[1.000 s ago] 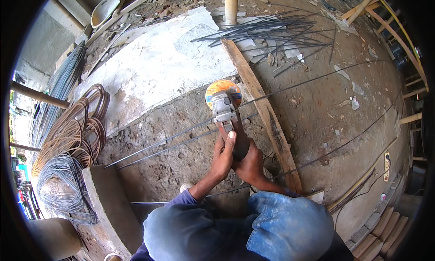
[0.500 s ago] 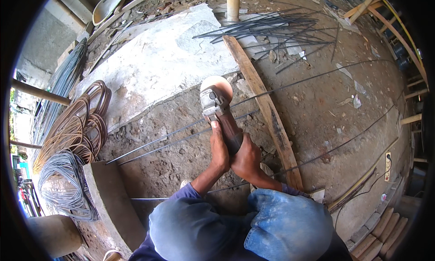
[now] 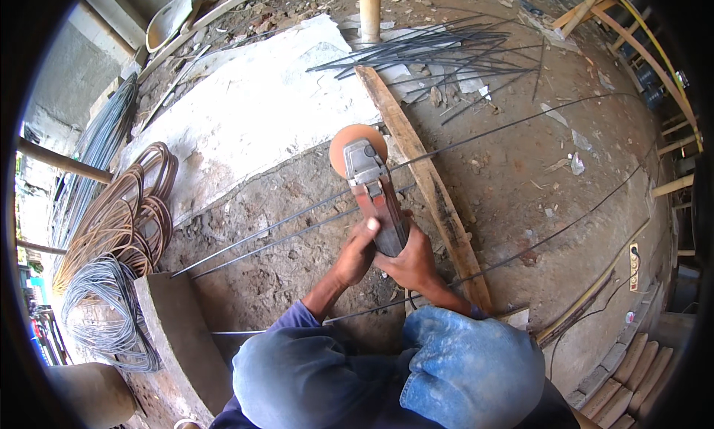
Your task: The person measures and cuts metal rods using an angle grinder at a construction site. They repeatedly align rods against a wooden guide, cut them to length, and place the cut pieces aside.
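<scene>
An angle grinder (image 3: 378,198) with a round orange-brown disc (image 3: 357,148) is held out ahead of my knees, disc end pointing away from me. My left hand (image 3: 355,254) wraps the near side of its body, thumb lying along the top. Around the rear of the handle, my right hand (image 3: 415,261) is closed. Beneath the tool, long thin steel rods (image 3: 256,237) run from lower left to upper right, over dirt and across a wooden plank (image 3: 424,172). Whether the disc touches a rod cannot be made out.
Coils of brown rod (image 3: 134,213) and grey wire (image 3: 104,310) lie left, beside a concrete block (image 3: 182,332). Cut dark rods (image 3: 446,46) are heaped by a bamboo post (image 3: 370,12). A power strip (image 3: 634,269) with a cable lies at right.
The grinder has turned, so its disc now shows as a fuller circle, and its body has shifted slightly right. My left hand has moved a little down along the body.
</scene>
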